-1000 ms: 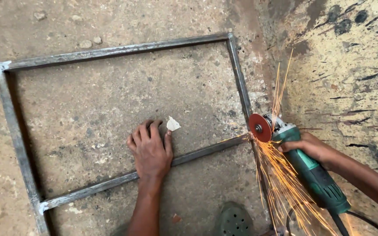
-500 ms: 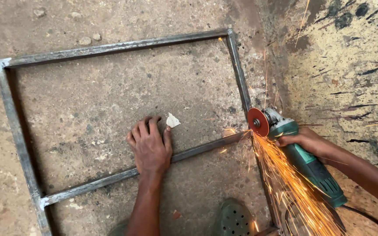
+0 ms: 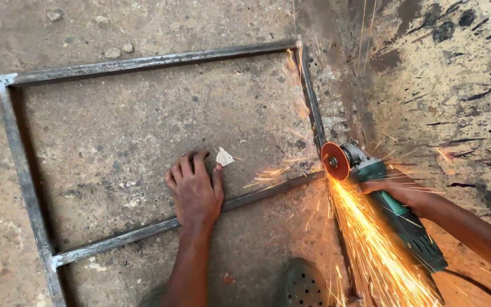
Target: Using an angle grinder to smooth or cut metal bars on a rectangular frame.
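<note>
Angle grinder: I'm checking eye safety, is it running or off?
Running: sparks spray from the angle grinder disc at the metal frame.

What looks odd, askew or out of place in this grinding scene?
The lower bar of the steel frame runs slanted, not parallel to the top bar. A small pale scrap lies loose on the concrete beside the left hand. Both hands are bare while the angle grinder, held in the right hand, throws sparks.
</note>
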